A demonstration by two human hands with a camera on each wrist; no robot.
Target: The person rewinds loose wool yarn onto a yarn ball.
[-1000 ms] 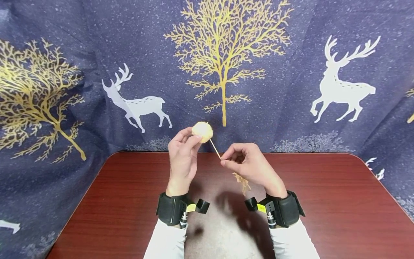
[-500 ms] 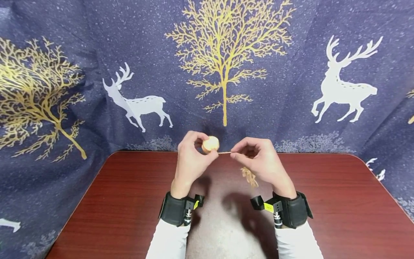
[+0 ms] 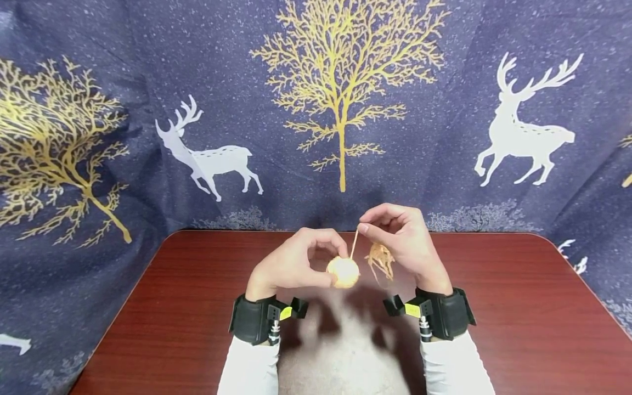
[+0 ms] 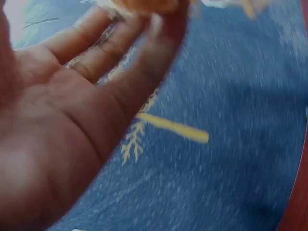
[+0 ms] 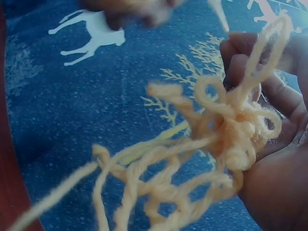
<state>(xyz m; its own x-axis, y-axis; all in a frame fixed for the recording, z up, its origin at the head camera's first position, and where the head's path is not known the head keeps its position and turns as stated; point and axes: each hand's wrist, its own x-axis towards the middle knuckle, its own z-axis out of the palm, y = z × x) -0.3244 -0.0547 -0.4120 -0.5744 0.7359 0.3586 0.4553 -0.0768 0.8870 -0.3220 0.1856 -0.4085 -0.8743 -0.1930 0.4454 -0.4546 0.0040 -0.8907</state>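
In the head view, my left hand (image 3: 298, 262) holds a small pale-yellow ball of yarn (image 3: 343, 272) between thumb and fingers. A short taut yarn strand (image 3: 354, 244) rises from the ball to my right hand (image 3: 406, 237), whose thumb and index finger pinch it. Under the right palm hangs a loose yarn tangle (image 3: 381, 260). The right wrist view shows this tangle (image 5: 236, 137) close up, its loops against the palm and ends dangling. At the top edge of the left wrist view, only the underside of the ball (image 4: 149, 5) shows at the fingertips.
Both hands are above a reddish-brown table (image 3: 187, 307), with a bright glare patch toward its front. Behind its far edge hangs a dark blue cloth (image 3: 424, 142) printed with gold trees and white deer. Each wrist wears a black strap (image 3: 254, 320) with a small camera.
My left hand has swung down and to the right with the ball. The right hand has shifted slightly right and up, and the strand now runs upward from ball to fingers.
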